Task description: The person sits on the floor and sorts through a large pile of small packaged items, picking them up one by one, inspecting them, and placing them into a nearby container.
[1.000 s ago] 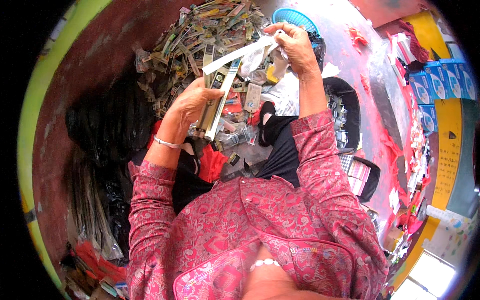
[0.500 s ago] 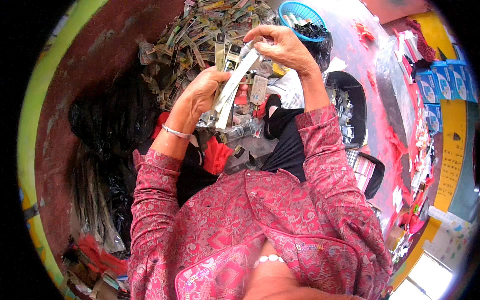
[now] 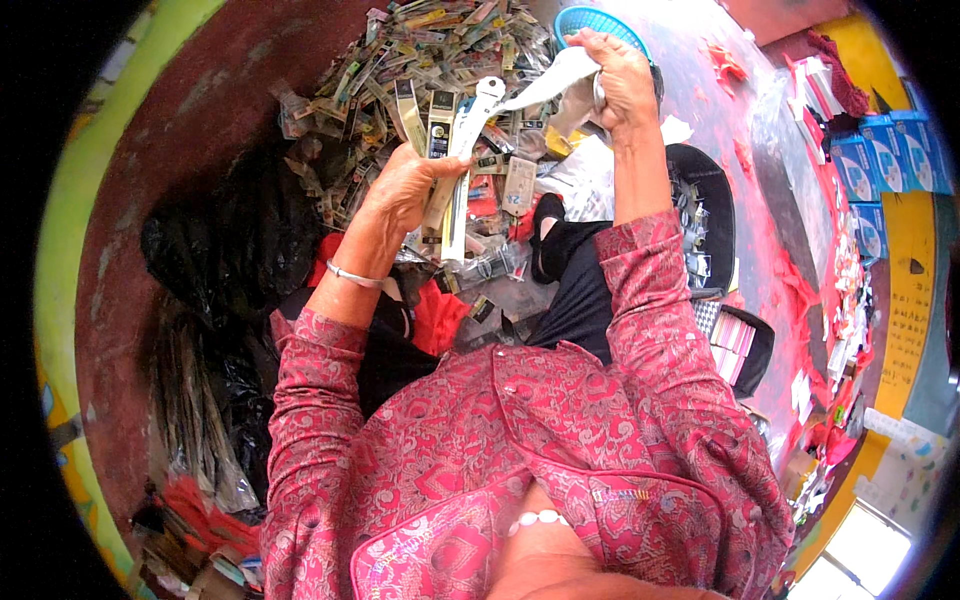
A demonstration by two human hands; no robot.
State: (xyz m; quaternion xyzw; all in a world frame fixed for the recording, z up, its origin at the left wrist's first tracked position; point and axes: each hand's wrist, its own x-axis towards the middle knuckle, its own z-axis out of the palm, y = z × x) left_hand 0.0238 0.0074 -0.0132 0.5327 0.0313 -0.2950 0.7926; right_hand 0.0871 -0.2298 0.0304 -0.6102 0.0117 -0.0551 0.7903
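My left hand (image 3: 402, 190) is closed around several long, narrow cards (image 3: 440, 122), some cream and some with dark printed tops. A white strip (image 3: 460, 205) with a round hole at its top stands at the front of this bunch, under my left thumb. My right hand (image 3: 627, 85) is raised up and to the right, its fingers closed on a whitish, translucent plastic sleeve (image 3: 548, 82). The sleeve stretches down from my right fingers to near the strip's top; whether they still touch is hard to tell. Beneath both hands lies a pile of narrow packets (image 3: 370, 105).
Beyond my right hand stands a blue basket (image 3: 585, 18). To the right are a black container (image 3: 715, 190) of small packets and a dark box (image 3: 760, 360) with pink-striped cards. Black plastic bags (image 3: 225, 235) lie on the left. Blue boxes (image 3: 885, 150) are stacked far right.
My right hand has moved up and to the right, away from my left, drawing the plastic sleeve out taut. The white strip's holed top now shows. My left hand keeps its hold on the cards.
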